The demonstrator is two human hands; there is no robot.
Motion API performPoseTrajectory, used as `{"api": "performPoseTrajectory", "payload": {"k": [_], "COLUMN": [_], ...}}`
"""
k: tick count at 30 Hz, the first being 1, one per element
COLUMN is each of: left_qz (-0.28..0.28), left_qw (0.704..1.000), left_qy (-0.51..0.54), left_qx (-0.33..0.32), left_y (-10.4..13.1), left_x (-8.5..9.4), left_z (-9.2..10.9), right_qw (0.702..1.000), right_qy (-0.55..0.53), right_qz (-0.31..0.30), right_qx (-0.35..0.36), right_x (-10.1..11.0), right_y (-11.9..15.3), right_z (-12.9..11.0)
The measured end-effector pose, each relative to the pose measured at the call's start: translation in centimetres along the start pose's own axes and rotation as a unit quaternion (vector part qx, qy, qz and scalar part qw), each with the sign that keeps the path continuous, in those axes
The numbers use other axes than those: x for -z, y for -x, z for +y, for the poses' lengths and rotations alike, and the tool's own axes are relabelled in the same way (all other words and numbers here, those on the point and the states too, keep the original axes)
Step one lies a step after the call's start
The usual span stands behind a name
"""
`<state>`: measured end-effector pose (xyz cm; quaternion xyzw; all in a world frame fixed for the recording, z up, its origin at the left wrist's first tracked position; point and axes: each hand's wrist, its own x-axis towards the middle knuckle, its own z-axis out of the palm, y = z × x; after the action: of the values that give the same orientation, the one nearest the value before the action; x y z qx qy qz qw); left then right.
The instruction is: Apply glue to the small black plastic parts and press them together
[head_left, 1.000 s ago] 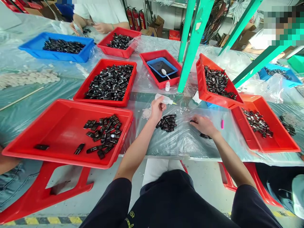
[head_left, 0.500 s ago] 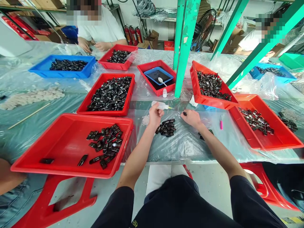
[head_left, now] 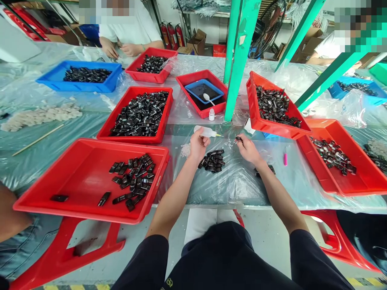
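My left hand [head_left: 198, 145] is closed around a white squeeze bottle [head_left: 207, 131], whose thin yellowish needle tip points right. Opposite it, my right hand [head_left: 248, 149] pinches a small black part [head_left: 238, 139] between thumb and fingers. A gap separates the needle tip from that part. Tiny white pieces [head_left: 229, 143] lie on the plastic sheet between the hands, and a pile of small clear-white pieces [head_left: 185, 150] is left of my left hand. Below my hands sits a heap of black parts [head_left: 212, 161]. A few more black parts [head_left: 265, 170] are partly hidden by my right forearm.
Red trays with black parts stand left [head_left: 90, 169], behind it [head_left: 165, 133] and right [head_left: 302, 133]. A small white bottle [head_left: 211, 114] stands before a red tray holding a blue tray [head_left: 198, 85]. A green post [head_left: 238, 60] rises mid-table. A pink-handled tool [head_left: 285, 159] lies right. Co-workers sit across.
My right hand has shifted slightly right, away from the bottle's tip, and turned so the black part shows more. My left hand still holds the bottle. The whole view has shifted slightly.
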<state>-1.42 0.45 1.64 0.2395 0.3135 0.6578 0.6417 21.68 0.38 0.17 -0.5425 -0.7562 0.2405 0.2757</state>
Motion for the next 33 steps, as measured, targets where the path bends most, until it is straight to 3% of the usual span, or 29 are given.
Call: {"api": "performPoseTrajectory", "payload": {"k": [4,9,12,18,33], "left_qz": [-0.004,0.04,0.051,0.001,-0.073], "left_qw": [1.0,0.996,0.992,0.981,0.959], "left_qy": [-0.006,-0.067,-0.101,-0.138,-0.196], "left_qx": [-0.013,-0.035,-0.057,-0.134,-0.193], "left_y": [0.1,0.3,-0.1,-0.6,-0.7], "left_x": [-0.2,-0.4,-0.2,0.6,1.4], "left_z": [-0.2,-0.7,-1.3,-2.4,-2.1], "right_qw": [0.992,0.977,0.98,0.983,0.985], "right_qy": [-0.106,-0.196,-0.186,-0.165,-0.128], "right_qz": [-0.005,-0.055,-0.04,-0.016,-0.028], "right_qx": [0.074,0.067,0.064,0.076,0.108], "right_x": [-0.9,-1.2,-1.2,-1.6,-2.1], "right_y": [0.7,1.5,1.8,1.7,1.8], "right_z": [0.2,-0.1,-0.2,0.1,0.7]}}
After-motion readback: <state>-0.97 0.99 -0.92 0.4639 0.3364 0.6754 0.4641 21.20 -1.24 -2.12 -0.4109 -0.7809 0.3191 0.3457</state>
